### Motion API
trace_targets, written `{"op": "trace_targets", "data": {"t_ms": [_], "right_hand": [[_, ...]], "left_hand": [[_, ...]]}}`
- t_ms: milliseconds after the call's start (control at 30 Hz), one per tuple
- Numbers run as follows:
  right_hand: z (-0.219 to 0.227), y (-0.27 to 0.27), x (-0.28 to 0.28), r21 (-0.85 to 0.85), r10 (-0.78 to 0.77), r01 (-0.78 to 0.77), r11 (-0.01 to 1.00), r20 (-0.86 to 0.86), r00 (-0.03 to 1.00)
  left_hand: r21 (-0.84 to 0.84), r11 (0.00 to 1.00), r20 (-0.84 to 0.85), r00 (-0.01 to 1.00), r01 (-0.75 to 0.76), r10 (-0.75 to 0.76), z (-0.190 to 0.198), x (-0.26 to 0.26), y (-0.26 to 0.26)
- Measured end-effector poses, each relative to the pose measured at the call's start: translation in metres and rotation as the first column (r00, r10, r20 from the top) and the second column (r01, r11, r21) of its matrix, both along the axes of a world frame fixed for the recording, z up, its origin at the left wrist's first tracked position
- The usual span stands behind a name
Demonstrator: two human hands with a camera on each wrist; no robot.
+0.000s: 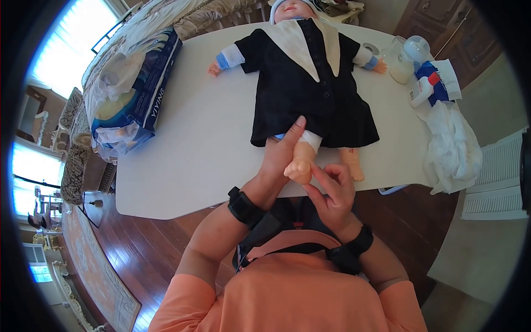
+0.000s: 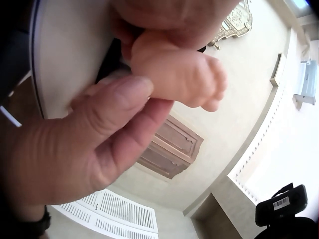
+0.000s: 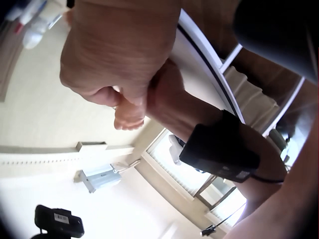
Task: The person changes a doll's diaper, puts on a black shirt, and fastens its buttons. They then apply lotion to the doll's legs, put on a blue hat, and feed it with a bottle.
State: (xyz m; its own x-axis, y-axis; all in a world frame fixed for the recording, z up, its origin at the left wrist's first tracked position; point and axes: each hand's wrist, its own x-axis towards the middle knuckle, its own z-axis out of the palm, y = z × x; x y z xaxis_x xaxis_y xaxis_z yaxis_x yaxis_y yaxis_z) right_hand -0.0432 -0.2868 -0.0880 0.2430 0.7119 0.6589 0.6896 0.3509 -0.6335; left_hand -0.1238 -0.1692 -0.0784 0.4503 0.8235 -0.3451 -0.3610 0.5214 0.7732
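Observation:
A baby doll in a black dress (image 1: 287, 99) with a wide cream collar (image 1: 293, 41) lies on its back, feet toward me. My left hand (image 1: 281, 152) grips the doll's lower leg from the side, thumb up near the dress hem. That leg is raised, and its bare foot (image 2: 184, 79) points toward me, toes up. With thumb and fingertips, my right hand (image 1: 336, 193) pinches the same foot at the heel. White cloth (image 1: 311, 140) shows around the leg just under the hem. The doll's other leg (image 1: 350, 163) lies on the table beside my right hand.
On the white table (image 1: 193, 122), a blue YIYING package (image 1: 146, 88) stands at the left. A baby bottle (image 1: 417, 50), a jar (image 1: 399, 66), a white bottle with a red cap (image 1: 423, 91) and crumpled white plastic (image 1: 451, 144) are at the right.

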Motion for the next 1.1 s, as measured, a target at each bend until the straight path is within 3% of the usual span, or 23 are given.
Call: {"op": "trace_targets", "data": {"t_ms": [33,100,233,367,433,467,567,633,667,700,733,867,933,967,1033,1067,1100], "right_hand": [[0.004,0.003,0.003,-0.002,0.024,-0.024,1.0,0.06,0.998],[0.017,0.01,0.004,-0.023,0.079,-0.078,0.997,0.05,0.996],[0.036,0.025,0.02,-0.102,0.296,-0.284,0.953,0.127,0.947],[0.042,0.03,0.018,-0.042,0.293,-0.291,0.956,0.208,0.933],[0.025,0.022,0.007,0.049,0.218,-0.22,0.974,0.05,0.975],[0.017,0.015,0.004,0.047,0.22,-0.223,0.974,0.05,0.974],[0.005,0.002,0.007,-0.11,0.249,-0.256,0.96,-0.073,0.966],[0.008,0.005,0.015,-0.373,0.307,-0.298,0.879,-0.036,0.951],[0.01,0.012,0.018,-0.372,0.309,-0.299,0.879,-0.034,0.951],[0.013,0.019,0.02,-0.334,0.277,-0.238,0.912,0.073,0.958],[0.014,0.024,0.02,-0.287,0.238,-0.18,0.941,0.181,0.954],[0.01,0.014,0.008,-0.243,0.326,-0.276,0.93,0.193,0.926],[0.003,0.006,0.001,-0.24,0.371,-0.391,0.889,-0.127,0.92],[0.001,0.001,-0.001,-0.24,0.368,-0.39,0.889,-0.131,0.92],[-0.003,-0.011,-0.003,-0.217,0.325,-0.416,0.883,-0.357,0.876],[-0.002,-0.014,-0.007,-0.218,0.317,-0.408,0.887,-0.357,0.879],[-0.001,-0.017,-0.015,-0.197,0.231,-0.407,0.892,-0.575,0.785]], "left_hand": [[0.001,1.0,0.0,1.0,0.004,-0.004,0.001,0.002,-0.001],[0.156,0.986,-0.079,0.995,-0.052,0.065,0.006,0.006,-0.003],[0.122,0.991,-0.236,0.971,0.056,-0.026,0.015,0.0,-0.003],[0.109,0.994,-0.225,0.974,0.033,-0.007,0.013,0.0,-0.005],[0.091,0.996,-0.182,0.983,-0.004,0.02,0.013,-0.001,-0.006],[0.071,0.997,-0.232,0.973,0.012,0.004,0.017,-0.003,-0.006],[0.028,0.998,-0.256,0.966,0.049,-0.04,0.018,-0.007,-0.003],[0.011,0.997,-0.23,0.97,0.081,-0.077,0.015,-0.008,-0.001],[0.121,0.988,-0.208,0.976,0.093,-0.067,0.01,-0.008,0.001],[0.226,0.969,-0.187,0.98,0.103,-0.061,0.008,-0.008,0.001],[0.227,0.969,-0.186,0.981,0.102,-0.06,0.008,-0.009,0.002],[0.085,0.982,-0.207,0.967,0.171,-0.151,0.016,-0.012,0.002],[0.043,0.982,-0.205,0.964,0.183,-0.171,0.015,-0.01,0.0],[0.073,0.99,-0.189,0.976,0.123,-0.107,0.013,-0.007,-0.002],[0.101,0.992,-0.176,0.983,0.073,-0.054,0.01,-0.005,-0.005],[0.168,0.985,-0.227,0.974,0.043,-0.004,0.009,-0.004,-0.006],[0.235,0.972,-0.273,0.961,0.018,0.048,0.008,-0.003,-0.007]]}}
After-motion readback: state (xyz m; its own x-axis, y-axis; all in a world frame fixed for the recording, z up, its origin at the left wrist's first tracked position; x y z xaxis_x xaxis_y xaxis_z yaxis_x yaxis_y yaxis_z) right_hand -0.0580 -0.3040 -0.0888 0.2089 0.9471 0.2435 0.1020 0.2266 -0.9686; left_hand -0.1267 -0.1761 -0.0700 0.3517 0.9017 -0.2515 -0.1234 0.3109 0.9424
